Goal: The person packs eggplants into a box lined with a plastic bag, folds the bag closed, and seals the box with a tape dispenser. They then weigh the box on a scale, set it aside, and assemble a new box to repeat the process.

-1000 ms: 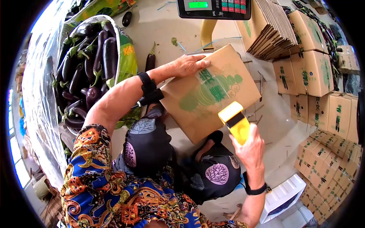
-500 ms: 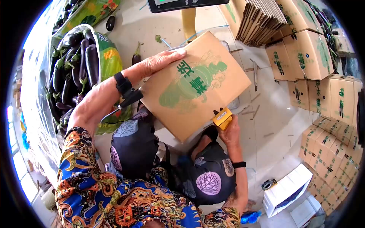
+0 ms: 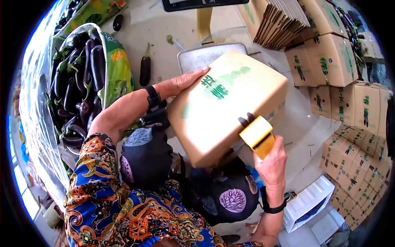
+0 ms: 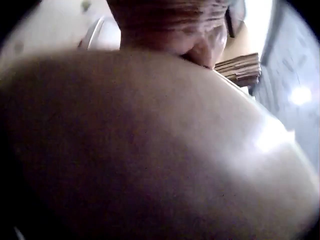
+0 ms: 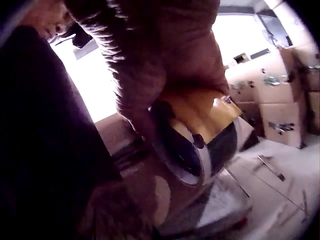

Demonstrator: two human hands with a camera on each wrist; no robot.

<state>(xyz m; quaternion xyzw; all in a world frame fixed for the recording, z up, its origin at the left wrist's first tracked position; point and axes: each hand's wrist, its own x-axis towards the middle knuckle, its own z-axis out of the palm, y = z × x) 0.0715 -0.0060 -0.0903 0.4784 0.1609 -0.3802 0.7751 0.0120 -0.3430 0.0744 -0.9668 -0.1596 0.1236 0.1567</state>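
A printed cardboard box [image 3: 230,96] is tilted above the person's knees, its top and near side showing in the head view. The left hand [image 3: 187,81] rests on its upper left edge with extended fingers; in the left wrist view that hand [image 4: 175,25] shows above the blurred box surface [image 4: 150,135]. At the box's lower right edge, the right hand [image 3: 271,164] grips a yellow tape dispenser [image 3: 257,133]. The right wrist view shows the hand [image 5: 155,50] around the dispenser [image 5: 205,112], with a tape roll inside. Some right fingertips are hidden.
Eggplants [image 3: 74,82] fill a bag at left; one eggplant [image 3: 145,68] lies on the floor. A metal platform [image 3: 195,57] stands behind the box. Flattened cartons [image 3: 279,24], stacked boxes [image 3: 335,61] and a white crate [image 3: 308,201] are at right.
The box has tipped, so its near side now shows. The dispenser went down to the box's lower corner, then up and right along its edge. The left hand stays on the box.
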